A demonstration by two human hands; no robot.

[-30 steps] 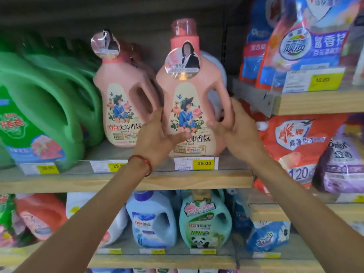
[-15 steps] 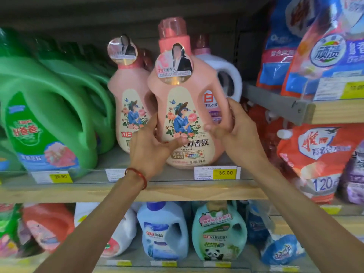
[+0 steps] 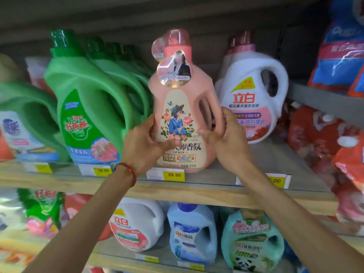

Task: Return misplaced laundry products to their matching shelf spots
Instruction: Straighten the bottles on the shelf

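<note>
Both hands are on the pink bottle (image 3: 182, 119): the left hand (image 3: 143, 146) clasps its lower left side, the right hand (image 3: 226, 134) wraps its handle. The bottle stands upright at the front of the shelf (image 3: 197, 192), between the green bottles (image 3: 88, 115) and a white bottle (image 3: 254, 95), just above a 29.90 price tag (image 3: 174, 174). Another pink cap peeks from behind it, so this looks like its matching spot. I'd say this placement is nearly finished; letting go remains, and I cannot tell whether other products are still misplaced.
</note>
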